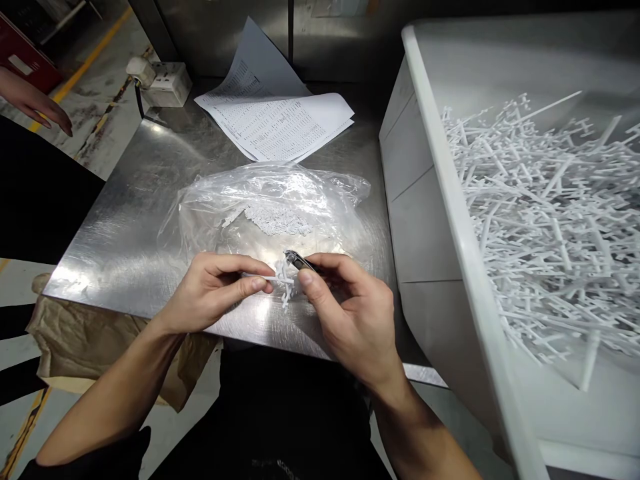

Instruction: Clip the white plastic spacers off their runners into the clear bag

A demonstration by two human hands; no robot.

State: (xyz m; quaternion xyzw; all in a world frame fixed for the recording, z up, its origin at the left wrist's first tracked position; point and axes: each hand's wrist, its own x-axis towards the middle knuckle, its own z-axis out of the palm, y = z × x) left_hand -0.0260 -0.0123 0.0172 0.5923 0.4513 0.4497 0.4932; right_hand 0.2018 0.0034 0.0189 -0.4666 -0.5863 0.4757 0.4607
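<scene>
My left hand [220,290] pinches the stem of a small white branched plastic piece [285,281], which sticks out to the right of its fingertips. A small dark metal clipper [299,261] is held between the thumb and fingers of my right hand [350,300], its tip close to the top of the white piece. Both hands are above the front part of a clear plastic bag [325,193] lying on the metal table [125,213]. Many tiny white bits [277,220] lie in a heap at the bag, beyond my hands.
At the right stands a big white bin [430,133] with many white branched pieces [555,227]. Printed sheets [290,123] and a power socket block [170,83] are at the back. Brown paper [85,340] is below the left edge. Another person's hand [37,100] shows upper left.
</scene>
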